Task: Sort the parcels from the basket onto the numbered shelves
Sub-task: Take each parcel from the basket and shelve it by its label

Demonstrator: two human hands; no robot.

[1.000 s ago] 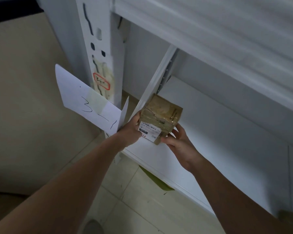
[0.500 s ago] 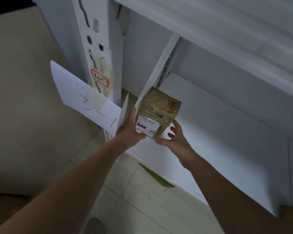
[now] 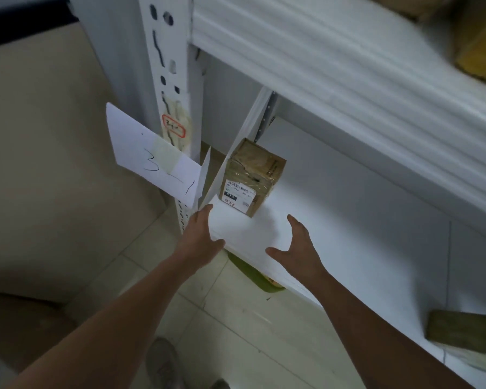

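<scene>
On white shelf [image 3: 334, 220], far left end: parcel [image 3: 251, 176] upright beside "3-1" sign [image 3: 155, 161]. Left hand [image 3: 201, 237], right hand [image 3: 298, 245] near it, fingers spread, holding nothing, clear of parcel.

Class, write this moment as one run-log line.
parcel: on shelf | left hand: open, off parcel | right hand: open, off parcel

The left hand [image 3: 201, 237] and right hand [image 3: 295, 248] are bare, and so are the left arm [image 3: 118, 313] and right arm [image 3: 362, 332] as far back as I can see. Below them a grey shoe [image 3: 163, 363] shows, with the toe of a second shoe [image 3: 220, 384] just beside it.
</scene>
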